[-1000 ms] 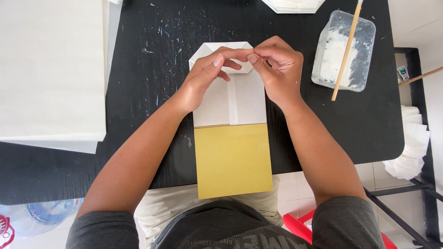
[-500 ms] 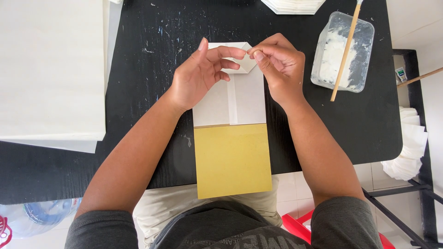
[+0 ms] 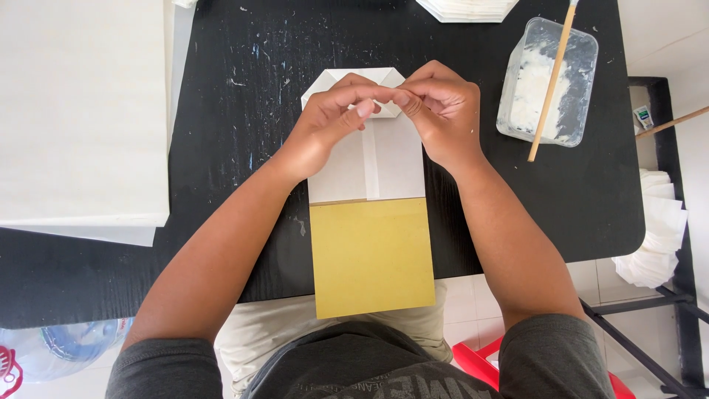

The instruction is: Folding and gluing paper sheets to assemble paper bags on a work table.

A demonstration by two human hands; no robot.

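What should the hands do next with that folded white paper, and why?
Probably press the flap flat. Both hands, left hand and right hand, pinch the folded top end of the white paper, whose corners are already angled in. The paste tub and stick sit untouched to the right.

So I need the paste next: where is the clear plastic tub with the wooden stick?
Head view, upper right of the black table: the clear plastic tub, beyond the right hand.

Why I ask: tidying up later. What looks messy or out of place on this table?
White flecks and smears dot the black table above the hands. The clear tub is smeared white inside, with a wooden stick lying slanted across it. The white folded paper lies straight.
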